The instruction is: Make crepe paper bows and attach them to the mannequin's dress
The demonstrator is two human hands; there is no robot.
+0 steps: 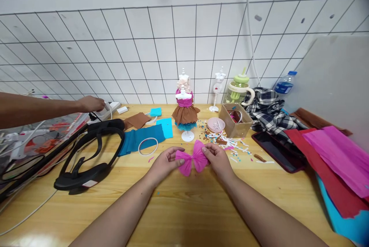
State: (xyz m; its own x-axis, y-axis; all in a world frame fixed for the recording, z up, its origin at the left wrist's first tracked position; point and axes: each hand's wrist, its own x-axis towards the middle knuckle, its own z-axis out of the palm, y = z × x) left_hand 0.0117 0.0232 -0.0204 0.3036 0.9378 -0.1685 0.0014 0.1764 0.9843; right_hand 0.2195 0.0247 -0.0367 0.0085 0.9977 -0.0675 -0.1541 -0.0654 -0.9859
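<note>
A pink crepe paper bow (199, 159) is held just above the wooden table, in front of a small dress form. My left hand (167, 161) pinches its left wing between thumb and fingers. On the other side, my right hand (218, 159) grips the upper part of the right wing the same way. The bow is gathered at its middle, and its wings fan out. Behind it, the dress form wears a paper dress (185, 112) with a pink top, a brown ruffled skirt and a blue underlayer.
Another person's hand (92, 104) reaches in at left near a power strip. A black headset strap (95, 154), a white ring (148, 146) and blue paper (141, 138) lie left. Paper scraps, a box (236, 126), a phone (278, 151) and coloured paper sheets (340, 158) lie right.
</note>
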